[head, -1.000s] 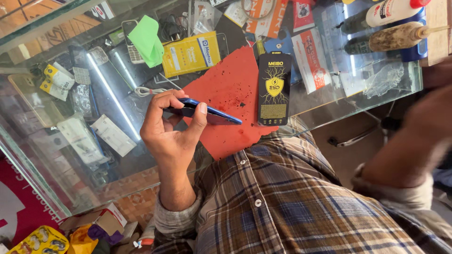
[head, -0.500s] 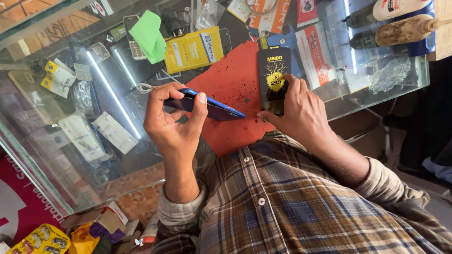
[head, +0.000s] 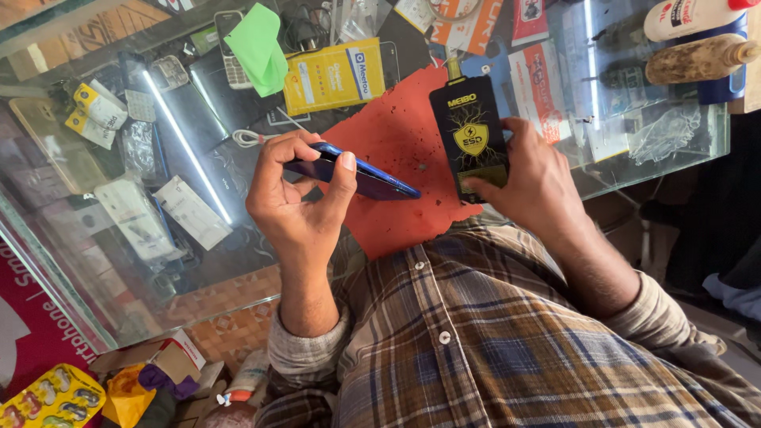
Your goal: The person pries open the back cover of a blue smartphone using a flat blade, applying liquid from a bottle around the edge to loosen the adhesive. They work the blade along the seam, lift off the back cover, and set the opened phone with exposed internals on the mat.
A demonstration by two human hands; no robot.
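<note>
My left hand (head: 297,202) grips a dark blue smartphone (head: 361,176) by its near end and holds it edge-on, tilted, just above a red mat (head: 396,139) on the glass counter. My right hand (head: 531,178) holds the lower part of a flat black screen-protector packet (head: 469,135) with a yellow shield emblem. The packet lies over the mat's right side, right beside the phone's tip. My checked shirt fills the bottom of the view.
The glass counter (head: 682,135) shows packets and phones in the case below. On it lie a yellow packet (head: 333,75), a green cloth (head: 258,43), a white cable (head: 254,136) and bottles (head: 694,55) at the far right. Boxes and bags sit on the floor at bottom left.
My right hand came in from the right and took hold of the black packet. My left hand kept the blue phone, tilting it a little over the mat.
</note>
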